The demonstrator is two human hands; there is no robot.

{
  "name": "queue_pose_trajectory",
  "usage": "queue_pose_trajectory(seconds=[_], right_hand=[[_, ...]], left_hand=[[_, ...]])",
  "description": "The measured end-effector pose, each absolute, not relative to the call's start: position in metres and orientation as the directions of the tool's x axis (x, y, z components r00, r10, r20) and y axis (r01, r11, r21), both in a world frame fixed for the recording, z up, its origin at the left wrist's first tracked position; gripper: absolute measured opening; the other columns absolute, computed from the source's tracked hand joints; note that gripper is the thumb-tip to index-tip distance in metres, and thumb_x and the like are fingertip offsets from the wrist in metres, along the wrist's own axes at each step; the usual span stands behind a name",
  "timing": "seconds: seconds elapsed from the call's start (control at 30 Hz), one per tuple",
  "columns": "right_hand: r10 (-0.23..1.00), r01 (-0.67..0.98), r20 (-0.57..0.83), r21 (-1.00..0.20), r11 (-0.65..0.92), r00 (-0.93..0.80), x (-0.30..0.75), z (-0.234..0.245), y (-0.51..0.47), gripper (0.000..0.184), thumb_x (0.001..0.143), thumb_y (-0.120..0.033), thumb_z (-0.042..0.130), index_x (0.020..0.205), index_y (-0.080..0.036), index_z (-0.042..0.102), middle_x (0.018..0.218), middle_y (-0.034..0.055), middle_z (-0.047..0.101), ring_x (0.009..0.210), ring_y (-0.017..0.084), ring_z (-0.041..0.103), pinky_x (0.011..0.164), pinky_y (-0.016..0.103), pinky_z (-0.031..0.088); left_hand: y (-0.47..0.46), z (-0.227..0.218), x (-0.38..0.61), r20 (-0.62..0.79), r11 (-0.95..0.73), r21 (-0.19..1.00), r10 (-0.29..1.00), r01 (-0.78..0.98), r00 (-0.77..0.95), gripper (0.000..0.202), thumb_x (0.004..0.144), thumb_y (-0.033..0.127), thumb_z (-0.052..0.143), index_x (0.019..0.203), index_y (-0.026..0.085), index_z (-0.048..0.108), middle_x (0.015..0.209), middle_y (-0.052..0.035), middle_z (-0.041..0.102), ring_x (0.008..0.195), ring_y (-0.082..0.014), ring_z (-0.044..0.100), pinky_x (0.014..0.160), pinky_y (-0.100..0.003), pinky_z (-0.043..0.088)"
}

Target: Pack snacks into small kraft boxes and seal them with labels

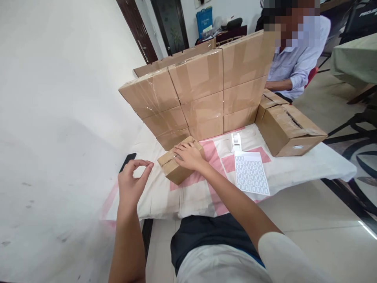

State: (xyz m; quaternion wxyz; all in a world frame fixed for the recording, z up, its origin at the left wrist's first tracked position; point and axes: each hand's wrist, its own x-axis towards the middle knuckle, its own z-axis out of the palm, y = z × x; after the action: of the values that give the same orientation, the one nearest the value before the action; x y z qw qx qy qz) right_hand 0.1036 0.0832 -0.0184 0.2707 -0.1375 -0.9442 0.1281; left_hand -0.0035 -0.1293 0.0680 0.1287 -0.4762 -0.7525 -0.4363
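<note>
A small cardboard carton [177, 173] is sitting on the patched pink-and-white cloth [159, 202], just in front of a wall of taped cartons [203, 100] and turned at an angle to it. The right hand [188, 156] is lying palm down across the carton's top, its fingers loosely spread and reaching over the seam, steadying the carton rather than gripping it. The left hand [134, 177] is hovering just beside the carton's near-left end, apart from it, with thumb and forefinger meeting in a pinch; whether a tiny or clear piece is sitting between those tips, I cannot tell. To the right, a sheet of outlined labels [252, 173] is lying flat below a white tape dispenser [236, 142]. The carton is probably behaving as a stiff, dry-sided block, fairly light for its size, though its contents are not showing, so its weight is staying a guess. Its top seam is looking like the weak spot, likely giving under hard pressure, while the cloth beneath is probably letting it slide or bunching under it. Opposite long sides, low down, are offering the soundest hold.
</note>
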Motion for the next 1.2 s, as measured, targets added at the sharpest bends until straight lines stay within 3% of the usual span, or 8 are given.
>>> queue_pose_trajectory(seconds=[0.13, 0.27, 0.47, 0.6, 0.7, 0.83, 0.93, 1.2], right_hand=[[0.329, 0.189, 0.488, -0.313, 0.931, -0.808, 0.104, -0.02, 0.083, 0.036, 0.1, -0.035, 0.052, 0.128, -0.018, 0.067, 0.145, 0.0087, 0.061, 0.133, 0.027, 0.05, 0.112, 0.047, 0.031], [0.339, 0.198, 0.512, -0.31, 0.93, -0.789, 0.105, -0.021, 0.082, 0.035, 0.099, -0.035, 0.053, 0.127, -0.018, 0.067, 0.142, 0.0088, 0.063, 0.133, 0.028, 0.05, 0.112, 0.047, 0.031], [0.347, 0.201, 0.524, -0.317, 0.927, -0.778, 0.101, -0.022, 0.083, 0.035, 0.099, -0.036, 0.053, 0.125, -0.018, 0.068, 0.139, 0.0089, 0.065, 0.13, 0.028, 0.051, 0.109, 0.046, 0.032], [0.351, 0.195, 0.518, -0.332, 0.923, -0.78, 0.098, -0.022, 0.085, 0.034, 0.099, -0.036, 0.052, 0.122, -0.017, 0.069, 0.136, 0.0091, 0.066, 0.128, 0.029, 0.052, 0.108, 0.046, 0.032], [0.354, 0.186, 0.51, -0.351, 0.918, -0.784, 0.098, -0.022, 0.084, 0.035, 0.099, -0.035, 0.052, 0.123, -0.017, 0.069, 0.138, 0.0097, 0.065, 0.128, 0.029, 0.051, 0.109, 0.047, 0.031], [0.35, 0.178, 0.51, -0.356, 0.917, -0.785, 0.1, -0.021, 0.083, 0.036, 0.1, -0.035, 0.051, 0.124, -0.017, 0.068, 0.139, 0.0102, 0.064, 0.128, 0.029, 0.051, 0.108, 0.047, 0.031], [0.349, 0.179, 0.528, -0.346, 0.921, -0.775, 0.101, -0.021, 0.083, 0.036, 0.1, -0.036, 0.051, 0.123, -0.016, 0.069, 0.136, 0.01, 0.066, 0.127, 0.029, 0.052, 0.108, 0.047, 0.031], [0.357, 0.189, 0.527, -0.347, 0.919, -0.772, 0.101, -0.023, 0.082, 0.036, 0.098, -0.037, 0.053, 0.123, -0.017, 0.069, 0.139, 0.0089, 0.065, 0.128, 0.029, 0.051, 0.111, 0.046, 0.03]], left_hand=[[-0.114, 0.076, -0.016, 0.512, 0.135, 0.565, 0.716, 0.814, -0.475, 0.024, 0.085, 0.042, 0.072, 0.089, 0.024, 0.056, 0.089, -0.0011, 0.073, 0.091, -0.0206, 0.071, 0.091, -0.038, 0.053], [-0.088, 0.069, -0.034, 0.233, 0.168, 0.581, 0.903, 0.797, -0.36, 0.029, 0.083, 0.042, 0.071, 0.095, 0.025, 0.05, 0.087, -0.0011, 0.074, 0.088, -0.0214, 0.07, 0.081, -0.035, 0.052], [-0.067, 0.05, -0.051, 0.082, 0.229, 0.577, 0.939, 0.784, -0.334, 0.041, 0.078, 0.043, 0.075, 0.101, 0.027, 0.044, 0.08, 0.004, 0.071, 0.074, -0.0181, 0.065, 0.076, -0.032, 0.048], [-0.067, 0.048, -0.06, 0.084, 0.263, 0.518, 0.932, 0.814, -0.354, 0.043, 0.077, 0.046, 0.075, 0.098, 0.027, 0.043, 0.075, 0.0052, 0.065, 0.07, -0.0178, 0.061, 0.069, -0.031, 0.045], [-0.069, 0.049, -0.068, 0.227, 0.196, 0.469, 0.915, 0.861, -0.332, 0.044, 0.074, 0.047, 0.077, 0.095, 0.025, 0.045, 0.09, 0.0, 0.063, 0.08, -0.0183, 0.061, 0.075, -0.033, 0.049], [-0.075, 0.051, -0.068, 0.284, 0.107, 0.626, 0.891, 0.773, -0.354, 0.046, 0.075, 0.046, 0.077, 0.09, 0.024, 0.039, 0.12, -0.0072, 0.062, 0.097, -0.0198, 0.067, 0.088, -0.039, 0.053], [-0.079, 0.055, -0.06, 0.2, 0.08, 0.756, 0.917, 0.65, -0.345, 0.046, 0.08, 0.043, 0.074, 0.088, 0.025, 0.032, 0.109, -0.0059, 0.07, 0.094, -0.0207, 0.071, 0.089, -0.04, 0.054], [-0.087, 0.055, -0.051, 0.2, 0.169, 0.655, 0.901, 0.737, -0.384, 0.041, 0.082, 0.04, 0.071, 0.094, 0.026, 0.035, 0.089, -0.0015, 0.075, 0.094, -0.0237, 0.071, 0.098, -0.044, 0.046]])
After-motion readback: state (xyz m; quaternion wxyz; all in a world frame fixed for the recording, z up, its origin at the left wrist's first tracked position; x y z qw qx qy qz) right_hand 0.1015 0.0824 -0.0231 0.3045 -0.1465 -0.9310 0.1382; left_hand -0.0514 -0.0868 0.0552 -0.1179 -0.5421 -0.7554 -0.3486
